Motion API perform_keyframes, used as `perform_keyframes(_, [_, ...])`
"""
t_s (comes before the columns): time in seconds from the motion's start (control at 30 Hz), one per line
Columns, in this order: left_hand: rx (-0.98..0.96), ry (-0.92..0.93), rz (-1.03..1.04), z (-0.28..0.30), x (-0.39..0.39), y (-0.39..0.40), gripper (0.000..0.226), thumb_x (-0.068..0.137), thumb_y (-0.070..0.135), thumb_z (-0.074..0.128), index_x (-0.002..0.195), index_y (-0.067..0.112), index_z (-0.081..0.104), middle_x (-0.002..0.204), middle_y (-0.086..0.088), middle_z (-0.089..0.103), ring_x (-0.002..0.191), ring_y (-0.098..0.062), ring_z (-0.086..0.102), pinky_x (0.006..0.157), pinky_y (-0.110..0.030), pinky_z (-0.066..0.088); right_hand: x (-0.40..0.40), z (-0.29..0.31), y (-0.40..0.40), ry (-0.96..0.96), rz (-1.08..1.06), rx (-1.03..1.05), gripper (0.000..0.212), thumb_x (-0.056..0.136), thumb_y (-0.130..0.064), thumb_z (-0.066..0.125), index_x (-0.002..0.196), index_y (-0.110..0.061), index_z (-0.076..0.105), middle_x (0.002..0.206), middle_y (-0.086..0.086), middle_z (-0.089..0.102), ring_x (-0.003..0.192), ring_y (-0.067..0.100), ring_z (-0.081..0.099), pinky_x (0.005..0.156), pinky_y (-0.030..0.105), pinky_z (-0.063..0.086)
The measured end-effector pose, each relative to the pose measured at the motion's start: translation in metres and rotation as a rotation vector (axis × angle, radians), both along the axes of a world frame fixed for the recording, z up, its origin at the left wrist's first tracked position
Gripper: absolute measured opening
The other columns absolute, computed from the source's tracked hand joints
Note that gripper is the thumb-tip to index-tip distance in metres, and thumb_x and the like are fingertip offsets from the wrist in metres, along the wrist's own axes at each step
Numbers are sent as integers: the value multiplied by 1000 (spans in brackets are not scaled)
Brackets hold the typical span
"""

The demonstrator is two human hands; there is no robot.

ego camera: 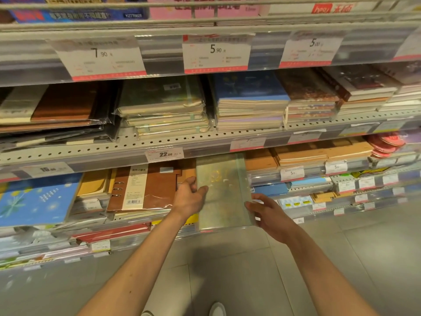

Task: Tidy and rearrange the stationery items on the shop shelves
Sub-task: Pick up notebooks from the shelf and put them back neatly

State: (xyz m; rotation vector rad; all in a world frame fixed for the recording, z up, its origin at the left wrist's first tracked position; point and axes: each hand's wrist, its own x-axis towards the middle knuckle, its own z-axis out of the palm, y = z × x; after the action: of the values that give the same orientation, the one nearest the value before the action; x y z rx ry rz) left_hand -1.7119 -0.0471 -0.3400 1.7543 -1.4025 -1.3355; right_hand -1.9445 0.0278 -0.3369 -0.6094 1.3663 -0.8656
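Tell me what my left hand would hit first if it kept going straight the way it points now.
Probably the brown ring binder stack just beyond the left hand, which grips the green notebook at its left edge. Depth is hard to judge.

1. I had two hands out: my left hand [189, 197] and my right hand [268, 213].
2. I held one green notebook [222, 192].
3. Three large price cards [216, 53] hung overhead.
4. One brown ring binder [150, 190] lay nearby.

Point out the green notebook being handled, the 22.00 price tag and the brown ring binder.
green notebook [222, 192]: head view, middle of its cover.
22.00 price tag [164, 154]: head view, on the printed price.
brown ring binder [159, 188]: head view, bare brown cover.
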Motion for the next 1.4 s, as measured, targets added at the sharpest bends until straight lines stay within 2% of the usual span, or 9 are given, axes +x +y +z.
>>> perform_keyframes(0.1, [-37,88,17,-5,1,14,1,89,12,68,89,12,69,58,19,54,66,-10,56,70,-26,49,-4,5,17,53,53,-24,22,94,-10,61,116,-8,60,111,12,72,98,28,69,85,41,56])
perform_keyframes(0.17, [-35,131,22,-6,4,23,11,88,6,69,98,2,68,49,20,46,61,-8,50,68,-25,44,-6,10,24,134,96,-49,24,95,-7,59,118,-11,60,110,12,72,98,28,69,87,42,55])
perform_keyframes(0.4, [-83,255,-18,11,24,62,34,82,10,77,108,5,56,81,-9,47,74,-23,45,73,-30,44,0,23,41,395,323,-64,22,95,-14,63,114,-5,56,103,5,74,96,19,69,71,21,59])
perform_keyframes(0.5, [-163,218,-45,28,37,80,30,82,11,76,105,11,57,79,-11,48,66,-17,43,65,-17,43,6,31,45,454,380,-106,22,93,-16,66,112,-10,57,103,6,72,96,20,69,75,24,60])
perform_keyframes(0.7, [-332,181,14,83,58,95,30,81,11,78,103,20,60,80,-2,64,70,-14,57,71,-21,52,22,71,40,510,430,-302,19,90,-20,70,106,-21,59,101,-2,72,94,15,70,85,35,60])
perform_keyframes(0.87, [-455,173,28,134,75,94,33,81,14,77,109,19,61,83,-5,66,70,-12,59,72,-23,54,37,109,26,466,392,-405,27,85,-15,71,76,-25,48,56,-13,35,58,12,36,68,40,44])
perform_keyframes(1.0, [-531,180,38,163,89,88,33,81,15,78,108,21,61,89,-8,69,72,-12,62,70,-22,56,50,145,15,531,447,-540,18,90,-20,68,86,-22,51,54,-13,37,56,9,38,68,27,42])
perform_keyframes(1.23, [-494,147,63,197,110,71,34,84,24,75,114,23,59,96,0,69,83,-11,69,68,-20,56,70,177,-3,564,466,-579,21,89,-28,70,99,-14,59,63,-1,41,65,13,45,72,37,48])
perform_keyframes(1.4, [-381,109,90,206,115,49,40,85,29,73,121,21,58,108,1,65,90,-10,66,67,-21,52,83,195,-6,558,446,-579,18,94,-24,65,105,-10,62,72,6,54,70,9,57,61,14,47])
